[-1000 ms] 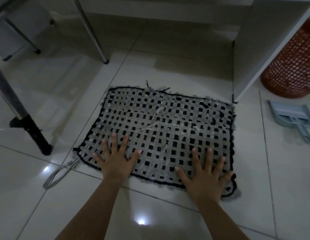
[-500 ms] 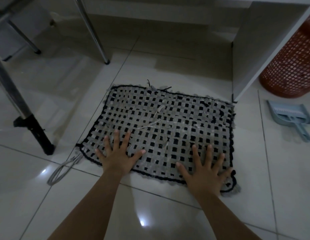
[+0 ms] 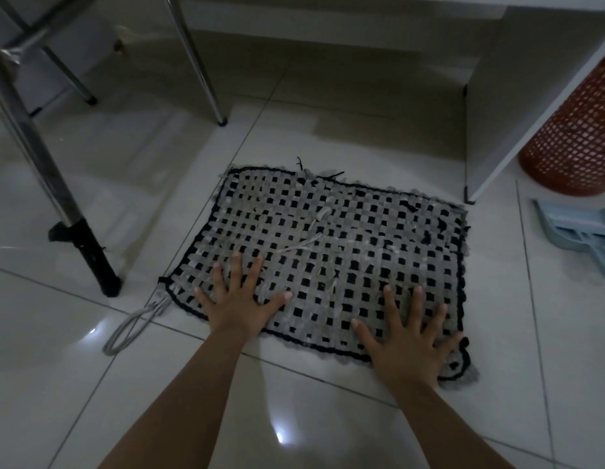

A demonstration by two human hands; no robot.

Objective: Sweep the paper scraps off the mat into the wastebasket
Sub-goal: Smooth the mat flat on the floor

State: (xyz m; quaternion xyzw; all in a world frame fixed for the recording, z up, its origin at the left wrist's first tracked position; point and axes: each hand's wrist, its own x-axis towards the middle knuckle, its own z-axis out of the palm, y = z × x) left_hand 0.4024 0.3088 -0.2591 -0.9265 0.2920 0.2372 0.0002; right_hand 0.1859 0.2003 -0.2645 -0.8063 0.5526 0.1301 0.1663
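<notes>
Both hands, left hand point(image 3: 238, 304) and right hand point(image 3: 407, 336), stayed flat with fingers spread on the near mat point(image 3: 345, 231) edge; nothing moved, so the paper scraps point(image 3: 299, 247) were not yet swept.

Both hands lay flat, fingers spread, on the woven mat's point(image 3: 362, 231) near edge: left hand point(image 3: 238, 304), right hand point(image 3: 407, 336). Pale strips, probably paper scraps point(image 3: 302, 247), lay mid-mat. A red wastebasket point(image 3: 578, 137) stood beyond a dustpan point(image 3: 578, 231).

A dim room in a home: glossy white floor tiles point(image 3: 328, 418), a woven mat point(image 3: 345, 248) at centre, chrome furniture legs point(image 3: 199, 59) upper left, a white cabinet point(image 3: 517, 96) and red plastic wastebasket point(image 3: 578, 143) upper right, a dustpan point(image 3: 582, 231) beside them.
</notes>
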